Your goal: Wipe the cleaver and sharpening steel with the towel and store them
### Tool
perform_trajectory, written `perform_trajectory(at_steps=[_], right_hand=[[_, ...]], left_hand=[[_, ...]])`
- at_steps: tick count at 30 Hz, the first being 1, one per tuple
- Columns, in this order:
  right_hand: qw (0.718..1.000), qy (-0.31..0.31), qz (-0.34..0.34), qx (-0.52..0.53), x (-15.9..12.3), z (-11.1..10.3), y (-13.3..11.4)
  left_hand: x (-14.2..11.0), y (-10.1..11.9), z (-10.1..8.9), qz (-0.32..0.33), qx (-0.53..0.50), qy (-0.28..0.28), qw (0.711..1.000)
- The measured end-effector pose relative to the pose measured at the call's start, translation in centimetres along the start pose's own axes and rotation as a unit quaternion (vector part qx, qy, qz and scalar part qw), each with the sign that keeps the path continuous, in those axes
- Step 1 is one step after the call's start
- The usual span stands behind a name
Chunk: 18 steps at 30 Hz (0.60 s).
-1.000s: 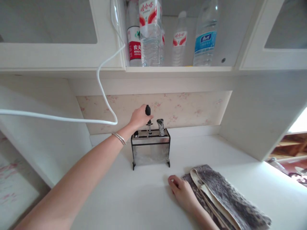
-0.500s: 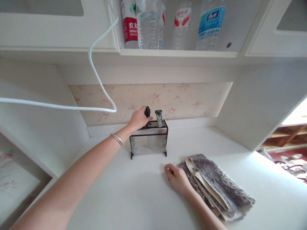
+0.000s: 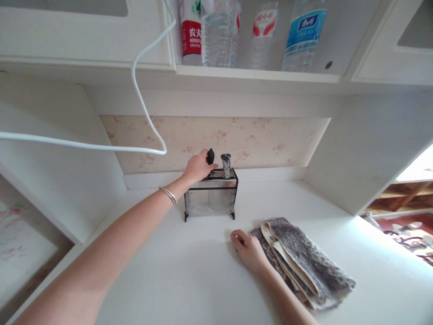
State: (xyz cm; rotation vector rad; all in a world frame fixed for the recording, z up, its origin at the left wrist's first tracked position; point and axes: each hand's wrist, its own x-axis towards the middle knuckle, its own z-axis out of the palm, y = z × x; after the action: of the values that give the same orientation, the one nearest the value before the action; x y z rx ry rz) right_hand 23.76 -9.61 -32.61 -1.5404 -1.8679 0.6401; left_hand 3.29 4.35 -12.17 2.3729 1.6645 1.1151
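At the back of the white counter stands a knife holder (image 3: 221,203) with a black frame and a cloudy, see-through front. My left hand (image 3: 198,165) reaches to its top, closed around the black handle of a knife (image 3: 210,156). The blade of this knife is hidden by my hand and the holder. A second handle, black and worn with pale patches (image 3: 226,166), sticks up to the right. Loosely curled, my right hand (image 3: 248,247) rests on the counter with nothing visible in it. Right beside it lies a folded grey-brown towel (image 3: 307,262).
Above is an open shelf (image 3: 260,76) holding several plastic bottles, one with a blue label (image 3: 306,28). A white cable (image 3: 138,97) hangs across the upper left. White panels (image 3: 368,149) close in both sides, and floral wallpaper (image 3: 270,142) covers the back.
The camera view has shifted slightly. My left hand stays around the knife handle, and my right hand keeps its place beside the towel.
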Motion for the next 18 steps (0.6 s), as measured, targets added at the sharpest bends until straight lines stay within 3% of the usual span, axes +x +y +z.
perform_trajectory(at_steps=[7,9,12,15,18], right_hand=[[1.0,-0.001,-0.002,-0.012,-0.1,-0.2,-0.1],[1.0,0.002,-0.006,-0.022,-0.2,-0.1,-0.2],[1.0,0.002,-0.004,-0.015,-0.4,0.1,-0.4],[0.997,0.022,0.026,0.072,-0.3,-0.2,-1.1],[0.977,0.118,0.052,0.168,0.7,-1.4,-2.8]], left_hand=[[-0.6,-0.1,-0.4,0.004,-0.033,0.002,0.999],[-1.3,-0.5,-1.1,0.007,-0.055,0.04,0.998],[-3.2,-2.1,-2.2,-0.01,-0.105,0.143,0.984],[-6.0,-4.9,-2.4,-0.079,-0.178,0.194,0.962],[-9.2,-7.7,-1.2,-0.189,-0.281,0.126,0.932]])
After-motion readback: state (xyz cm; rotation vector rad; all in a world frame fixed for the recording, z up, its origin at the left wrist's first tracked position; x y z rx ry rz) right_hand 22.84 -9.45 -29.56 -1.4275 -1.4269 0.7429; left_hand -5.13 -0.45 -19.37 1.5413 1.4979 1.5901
